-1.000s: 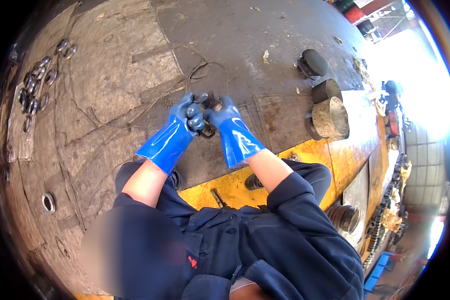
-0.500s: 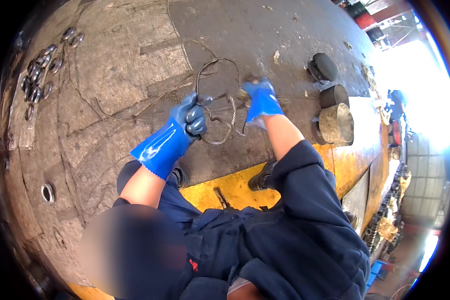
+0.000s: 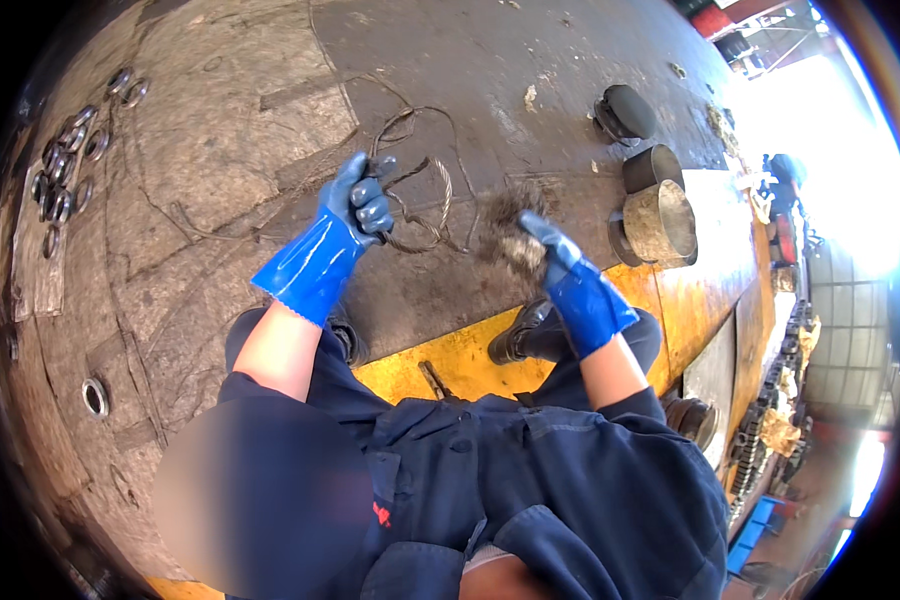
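Observation:
My left hand (image 3: 355,205), in a blue rubber glove, is closed around a loop of steel wire rope (image 3: 444,188). The rope curls in several loose bends out to the right of that fist, above the dark floor. In my right hand (image 3: 562,250), gloved the same way, is a shaggy grey-brown wad (image 3: 508,228), smeared by motion; whether it is rag or wire cannot be made out. The wad is just right of the rope's loops; I cannot tell whether they touch.
Several metal rings (image 3: 62,170) lie in a cluster at far left, and a single ring (image 3: 95,397) nearer. At right stand an open metal cylinder (image 3: 660,222) and a dark round-topped piece (image 3: 627,112). A yellow strip (image 3: 460,372) crosses the floor between my feet.
My right hand has come down toward me and slightly right with the wad, away from the rope's upper bend. My left hand still grips the rope; the whole view has shifted a little.

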`<state>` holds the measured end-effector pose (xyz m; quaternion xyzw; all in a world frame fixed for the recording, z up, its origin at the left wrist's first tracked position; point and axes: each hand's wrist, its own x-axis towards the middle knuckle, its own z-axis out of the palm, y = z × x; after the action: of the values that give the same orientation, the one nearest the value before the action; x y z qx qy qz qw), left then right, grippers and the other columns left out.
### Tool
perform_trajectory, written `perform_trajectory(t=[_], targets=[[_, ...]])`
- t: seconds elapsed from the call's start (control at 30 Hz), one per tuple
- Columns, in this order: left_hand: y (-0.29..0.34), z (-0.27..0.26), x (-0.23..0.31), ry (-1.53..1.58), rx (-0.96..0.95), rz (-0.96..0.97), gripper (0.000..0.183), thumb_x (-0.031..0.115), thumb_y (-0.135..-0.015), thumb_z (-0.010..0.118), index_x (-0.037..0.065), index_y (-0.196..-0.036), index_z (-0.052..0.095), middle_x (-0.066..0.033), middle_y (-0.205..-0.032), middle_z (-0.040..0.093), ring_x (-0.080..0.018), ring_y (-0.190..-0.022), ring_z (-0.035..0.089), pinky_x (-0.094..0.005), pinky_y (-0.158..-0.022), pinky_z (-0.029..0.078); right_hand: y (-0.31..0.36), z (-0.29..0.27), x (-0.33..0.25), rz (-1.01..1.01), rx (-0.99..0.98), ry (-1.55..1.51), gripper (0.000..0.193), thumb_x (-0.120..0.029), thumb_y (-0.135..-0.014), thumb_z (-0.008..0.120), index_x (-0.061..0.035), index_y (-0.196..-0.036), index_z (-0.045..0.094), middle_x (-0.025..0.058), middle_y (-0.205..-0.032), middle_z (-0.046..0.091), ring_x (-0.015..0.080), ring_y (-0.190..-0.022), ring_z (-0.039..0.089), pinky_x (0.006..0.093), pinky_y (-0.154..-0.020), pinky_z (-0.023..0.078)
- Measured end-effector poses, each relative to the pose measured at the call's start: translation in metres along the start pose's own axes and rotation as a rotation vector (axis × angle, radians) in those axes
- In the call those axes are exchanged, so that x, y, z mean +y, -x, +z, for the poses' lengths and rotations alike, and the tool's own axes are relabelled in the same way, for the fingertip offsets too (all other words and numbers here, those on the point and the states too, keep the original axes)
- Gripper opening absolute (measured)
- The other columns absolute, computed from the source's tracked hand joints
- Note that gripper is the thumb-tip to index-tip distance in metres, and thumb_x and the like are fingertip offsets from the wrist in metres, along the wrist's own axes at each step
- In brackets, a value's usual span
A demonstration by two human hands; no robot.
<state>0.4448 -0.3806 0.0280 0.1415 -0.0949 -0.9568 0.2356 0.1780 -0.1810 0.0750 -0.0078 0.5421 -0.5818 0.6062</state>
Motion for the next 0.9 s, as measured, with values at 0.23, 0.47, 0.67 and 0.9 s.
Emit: perform_trajectory(t=[0.23, 0.47, 0.67, 0.9], targets=[[-0.015, -0.003, -0.003, 0.021, -0.013, -0.052, 0.046, 0.048, -0.104, 0.045, 0.009, -0.112, 0.067, 0.0092, -0.051, 0.03, -0.0095, -0.042, 0.027, -0.0285, -0.044, 0.026, -0.025, -0.083, 0.105, 0.098, -0.167, -0.237, 0.031, -0.036, -0.099, 0.054, -0.0102, -0.109, 0.067, 0.0107, -0.09, 0.071, 0.0324, -0.067, 0.066, 0.0458, -0.051, 0.053], [-0.001, 0.004, -0.003, -0.012, 0.089, 0.021, 0.045, 0.047, -0.105, 0.044, 0.009, -0.111, 0.067, 0.0093, -0.049, 0.029, -0.0097, -0.041, 0.027, -0.0285, -0.043, 0.026, -0.069, -0.074, 0.128, 0.198, 0.094, -0.577, 0.044, -0.055, -0.094, 0.048, -0.0173, -0.099, 0.07, 0.0088, -0.072, 0.065, 0.0317, -0.055, 0.058, 0.0451, -0.046, 0.046], [0.009, 0.002, 0.007, 0.126, -0.125, 0.046, 0.049, 0.042, -0.107, 0.036, 0.004, -0.117, 0.065, 0.0098, -0.046, 0.033, -0.009, -0.039, 0.028, -0.0282, -0.04, 0.026, -0.121, -0.086, 0.133, -0.009, 0.1, -0.819, 0.047, -0.057, -0.095, 0.046, -0.017, -0.107, 0.067, 0.0083, -0.09, 0.071, 0.0302, -0.069, 0.064, 0.0435, -0.048, 0.048], [0.011, -0.006, 0.019, 0.142, -0.308, -0.002, 0.05, 0.041, -0.107, 0.035, 0.002, -0.121, 0.064, 0.0095, -0.043, 0.031, -0.0087, -0.036, 0.027, -0.0272, -0.04, 0.027, -0.133, -0.043, 0.114, -0.053, -0.121, -0.743, 0.045, -0.053, -0.098, 0.045, -0.0167, -0.114, 0.067, 0.0086, -0.111, 0.072, 0.0307, -0.096, 0.069, 0.0439, -0.071, 0.059]])
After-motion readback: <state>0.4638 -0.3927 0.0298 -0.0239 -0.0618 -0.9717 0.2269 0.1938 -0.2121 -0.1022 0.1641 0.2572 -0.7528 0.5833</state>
